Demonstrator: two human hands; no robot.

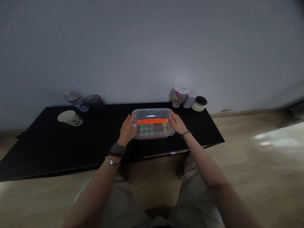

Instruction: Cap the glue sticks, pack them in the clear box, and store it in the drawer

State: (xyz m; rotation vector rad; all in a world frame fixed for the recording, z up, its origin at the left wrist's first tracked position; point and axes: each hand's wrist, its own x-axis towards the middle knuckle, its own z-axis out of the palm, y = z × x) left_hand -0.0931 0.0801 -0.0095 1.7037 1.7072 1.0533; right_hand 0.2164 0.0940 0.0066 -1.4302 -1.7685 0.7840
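Observation:
A clear plastic storage box [154, 134] with an orange handle [152, 121] across its lid is at the middle of the black table. Through its walls I make out green and yellow items, too blurred to name. My left hand [127, 129] grips the box's left end, its fingers closed along the side. At the opposite end my right hand [178, 123] holds the box the same way. The lid is on. Whether the box rests on the table or is slightly raised, I cannot tell.
On the black table [99, 142], a paper cup [70, 118], a bottle [76, 100] and a dark bowl [94, 102] stand left. Back right are a clear patterned cup [179, 96], a pale small box [189, 100] and a cream jar [199, 104]. A wall [142, 57] rises behind.

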